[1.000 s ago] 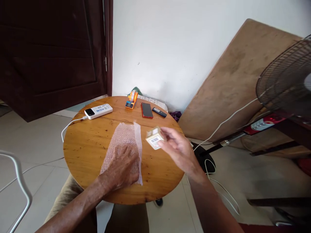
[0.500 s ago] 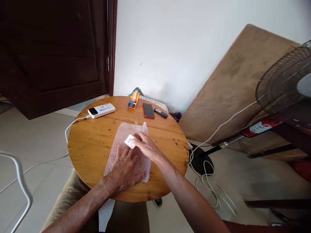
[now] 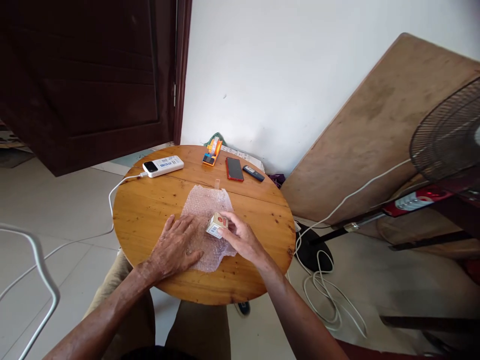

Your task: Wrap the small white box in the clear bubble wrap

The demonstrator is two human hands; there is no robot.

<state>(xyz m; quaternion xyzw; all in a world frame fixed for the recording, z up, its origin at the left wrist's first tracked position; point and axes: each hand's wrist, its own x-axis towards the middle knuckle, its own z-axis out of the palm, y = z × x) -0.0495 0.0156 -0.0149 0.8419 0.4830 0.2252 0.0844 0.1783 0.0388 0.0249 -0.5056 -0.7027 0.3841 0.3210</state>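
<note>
A sheet of bubble wrap lies on the round wooden table. My right hand grips a small pale cardboard box with red print and a barcode, held over the middle of the sheet. Whether the box touches the wrap I cannot tell. My left hand is spread flat, palm down, across the left edge of the wrap and the bare wood beside it; nothing is in it. A short strip of clear tape shows at the far edge of the sheet.
Toward the back of the table are a white power bank with a cable, an orange tape dispenser, a red-edged phone and a small dark device. On the right stands a fan, its white cable coiled on the floor.
My left hand has slid left, partly off the bubble wrap. My right hand has turned the box, so its red-printed face now shows, and brought it lower and nearer. The view has shifted slightly.
</note>
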